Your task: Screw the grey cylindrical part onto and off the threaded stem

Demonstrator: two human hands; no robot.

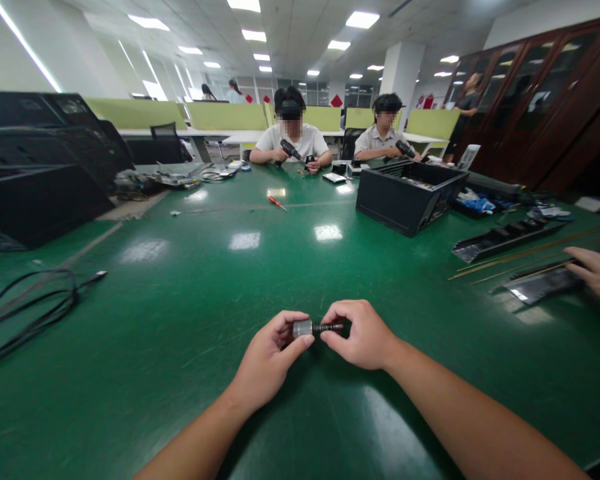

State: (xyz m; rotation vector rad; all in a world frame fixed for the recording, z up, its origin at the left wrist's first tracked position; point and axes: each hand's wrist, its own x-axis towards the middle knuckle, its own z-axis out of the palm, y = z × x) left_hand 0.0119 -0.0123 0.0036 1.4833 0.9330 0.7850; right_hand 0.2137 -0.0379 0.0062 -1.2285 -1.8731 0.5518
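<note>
Low over the green table [300,267], near its front middle, my left hand [270,363] grips the silver cylindrical body of what looks like a small motor [303,328], pinched between thumb and fingers. A dark spiral-ribbed shaft [325,327] sticks out to the right of that body. My right hand [363,337] closes thumb and fingertips around this shaft. Whether the shaft is a worm screw or carries a spring is too small to tell. The right fingers hide part of its far end.
A black computer case [390,200] stands at back right, metal rails [505,239] beside it. Another person's hand [597,273] rests at the right edge. An orange screwdriver [277,203] lies ahead, a black cable [55,300] left. Two people holding power drills [290,149] sit opposite.
</note>
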